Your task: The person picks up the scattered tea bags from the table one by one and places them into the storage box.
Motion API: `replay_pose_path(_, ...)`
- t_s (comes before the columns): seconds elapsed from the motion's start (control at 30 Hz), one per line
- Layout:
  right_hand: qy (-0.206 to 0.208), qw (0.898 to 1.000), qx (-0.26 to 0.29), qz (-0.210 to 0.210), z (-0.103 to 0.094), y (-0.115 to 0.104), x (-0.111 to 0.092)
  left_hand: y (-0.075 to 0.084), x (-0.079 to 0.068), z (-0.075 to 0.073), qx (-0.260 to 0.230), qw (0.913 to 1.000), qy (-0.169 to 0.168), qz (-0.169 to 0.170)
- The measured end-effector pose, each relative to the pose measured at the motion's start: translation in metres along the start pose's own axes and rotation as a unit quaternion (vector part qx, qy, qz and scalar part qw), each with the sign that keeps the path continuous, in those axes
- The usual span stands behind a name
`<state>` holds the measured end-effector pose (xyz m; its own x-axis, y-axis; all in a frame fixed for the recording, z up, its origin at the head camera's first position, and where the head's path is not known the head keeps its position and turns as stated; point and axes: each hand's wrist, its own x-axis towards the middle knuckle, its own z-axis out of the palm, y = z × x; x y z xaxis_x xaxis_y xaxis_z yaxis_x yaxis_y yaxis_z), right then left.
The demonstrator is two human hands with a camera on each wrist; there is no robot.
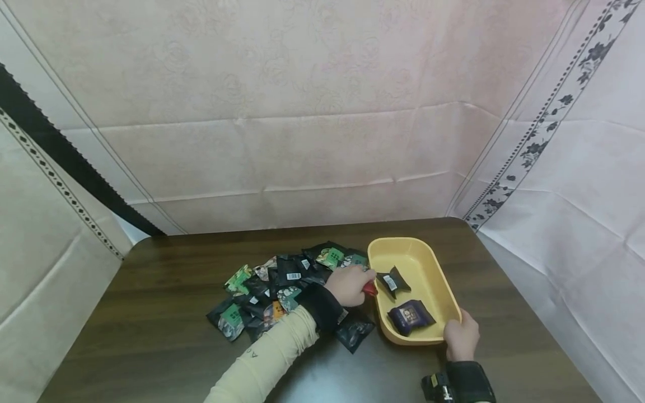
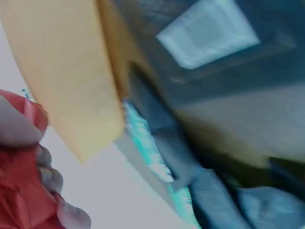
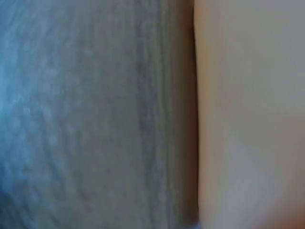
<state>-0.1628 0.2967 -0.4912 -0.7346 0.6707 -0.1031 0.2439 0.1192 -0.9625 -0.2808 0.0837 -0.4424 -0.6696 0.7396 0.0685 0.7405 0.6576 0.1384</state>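
My left hand pinches a small red packet beside the left rim of a yellow tray. In the left wrist view the fingers curl over the crinkled red wrapper. Inside the tray lie a black packet with a white label and a dark purple packet. At the tray's front right corner, my right hand grips the rim. The right wrist view is blurred and shows mostly tabletop and a pale surface, so the fingertips there are hidden.
A heap of black packets, some with green or orange labels, spreads left of the tray, partly under my left forearm. One black packet lies nearer the front. The brown table meets pale cloth behind.
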Motion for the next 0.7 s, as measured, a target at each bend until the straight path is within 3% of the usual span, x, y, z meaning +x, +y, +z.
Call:
replay_pose_path(0.2,0.006,1.000,-0.004,-0.021,0.002,0.002,-0.001,0.022,0.020,-0.010,-0.028,0.9986,0.043,0.011)
replay_pose_path(0.43,0.005,1.000,-0.015,-0.022,0.004,0.001,-0.003,0.051,0.042,-0.001,-0.056,0.9951,0.080,0.016)
replay_pose_path(0.57,0.010,0.999,-0.019,-0.024,0.003,0.000,-0.002,0.062,0.046,0.003,-0.098,0.9929,0.054,0.040)
replay_pose_path(0.7,0.015,0.999,-0.015,-0.025,0.001,0.001,0.001,0.062,0.045,0.004,-0.112,0.9917,0.026,0.057)
